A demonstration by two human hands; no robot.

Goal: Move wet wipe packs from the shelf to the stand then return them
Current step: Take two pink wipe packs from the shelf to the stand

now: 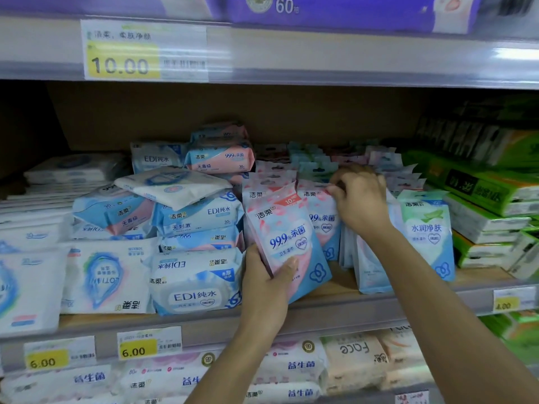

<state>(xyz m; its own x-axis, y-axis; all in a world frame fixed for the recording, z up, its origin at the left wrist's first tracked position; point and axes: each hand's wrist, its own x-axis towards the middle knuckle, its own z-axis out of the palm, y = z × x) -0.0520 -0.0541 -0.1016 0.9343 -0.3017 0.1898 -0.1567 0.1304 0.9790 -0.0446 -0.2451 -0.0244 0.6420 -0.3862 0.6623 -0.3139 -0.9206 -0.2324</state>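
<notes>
My left hand (267, 282) grips a pink and blue wet wipe pack (287, 237) by its lower left edge, holding it upright and tilted at the shelf front. My right hand (360, 196) reaches deeper in and pinches the top of another pink and blue pack (322, 220) standing in the row behind. A green and blue pack (428, 228) stands upright just right of my right wrist. More small upright packs (318, 164) fill the rows behind. The stand is out of sight.
Larger blue and white wipe packs (198, 278) are stacked at the left of the wooden shelf (335, 290). Green tissue bundles (484, 199) are piled at the right. Price rails (145, 342) run along the shelf edges, with a shelf close above and more packs below.
</notes>
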